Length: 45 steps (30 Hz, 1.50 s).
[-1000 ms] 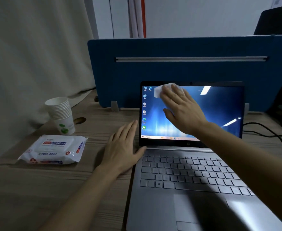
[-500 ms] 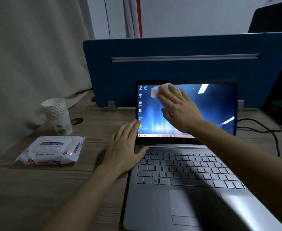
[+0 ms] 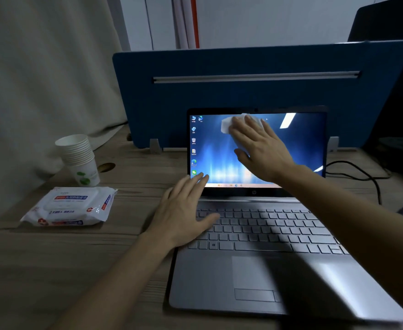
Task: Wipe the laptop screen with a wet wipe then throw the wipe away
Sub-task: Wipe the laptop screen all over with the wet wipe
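The wet wipe (image 3: 228,125) lay flat under the right hand (image 3: 258,148), pressed against the upper middle of the laptop screen (image 3: 300,148), having slid rightward from the top-left corner; the wiping looked underway, with much screen left. The left hand (image 3: 184,210) stayed flat, bracing the keyboard's (image 3: 267,228) left edge, holding nothing. A wipe pack (image 3: 71,206) and paper cups (image 3: 78,158) sat on the wooden desk (image 3: 29,270), before a blue divider (image 3: 243,94).

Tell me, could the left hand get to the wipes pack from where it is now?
Probably yes. The left hand lies flat and empty on the laptop's left edge; only bare desk separates it from the wipes pack.
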Tool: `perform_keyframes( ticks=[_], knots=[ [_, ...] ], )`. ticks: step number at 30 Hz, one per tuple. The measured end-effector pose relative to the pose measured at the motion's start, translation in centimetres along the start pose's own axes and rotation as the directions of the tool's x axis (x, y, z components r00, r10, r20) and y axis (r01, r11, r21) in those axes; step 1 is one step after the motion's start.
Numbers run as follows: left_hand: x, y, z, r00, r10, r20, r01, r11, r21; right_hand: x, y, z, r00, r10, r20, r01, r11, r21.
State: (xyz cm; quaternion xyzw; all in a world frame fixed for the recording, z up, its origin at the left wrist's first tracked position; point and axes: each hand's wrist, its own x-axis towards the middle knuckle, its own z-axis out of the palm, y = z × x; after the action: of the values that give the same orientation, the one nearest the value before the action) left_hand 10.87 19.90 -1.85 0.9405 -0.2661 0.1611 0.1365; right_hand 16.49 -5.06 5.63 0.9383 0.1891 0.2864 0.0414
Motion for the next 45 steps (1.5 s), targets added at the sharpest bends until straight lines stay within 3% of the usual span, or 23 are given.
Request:
perform_keyframes(
  ticks=[6,16,36,42,45],
  knots=[
    [-2.7,2.9,0.0,0.988,0.039,0.148,-0.034,0.999,-0.035,0.4,-0.2,-0.1,1.000,0.014,0.013,-0.013,1.000,-0.021],
    [-3.7,5.3,-0.3,0.974,0.077,0.214,-0.082,0.997,0.013,0.5,-0.4,-0.1,0.999,0.040,0.019,-0.040,0.999,-0.028],
    [-2.9,2.8,-0.8,0.990,-0.011,0.138,0.010,1.000,0.008,0.0,-1.5,0.7,1.000,0.026,0.005,-0.026,1.000,-0.009],
    [-2.0,1.2,-0.7,0.993,-0.066,0.094,0.065,0.998,0.019,-1.0,-1.3,1.0,0.999,-0.042,0.021,0.043,0.999,-0.027],
    [-1.3,0.2,-0.5,0.994,-0.086,0.065,0.084,0.996,0.040,-1.0,-0.4,0.9,1.000,0.006,-0.012,-0.006,0.999,-0.037]
  ],
)
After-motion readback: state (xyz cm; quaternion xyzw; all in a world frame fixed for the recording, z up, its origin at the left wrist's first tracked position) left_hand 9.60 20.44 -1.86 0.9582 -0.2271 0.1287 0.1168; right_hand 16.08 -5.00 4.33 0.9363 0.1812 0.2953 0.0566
